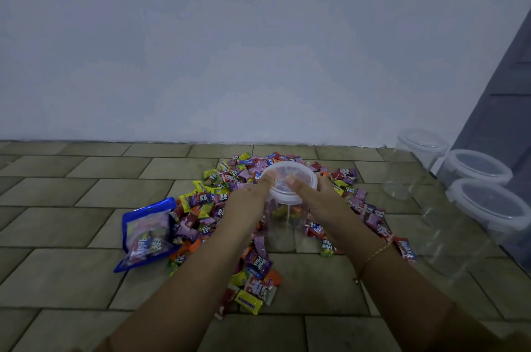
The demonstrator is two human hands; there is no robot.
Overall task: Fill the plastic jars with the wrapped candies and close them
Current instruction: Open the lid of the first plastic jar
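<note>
both hands' grip, left hand (247,202) and right hand (321,202), clasps the lidded jar (283,225), hiding its candy-filled sides.

A bare, pale wall (258,44) fills the upper half of the view, meeting a floor (71,222) of tan rectangular tiles laid in a staggered pattern. A grey panelled door (500,98) stands at the right edge. The light is dim and even.

Dim, flat bluish light; soft overall blur; faint shadows; wide-angle bending at edges.
</note>
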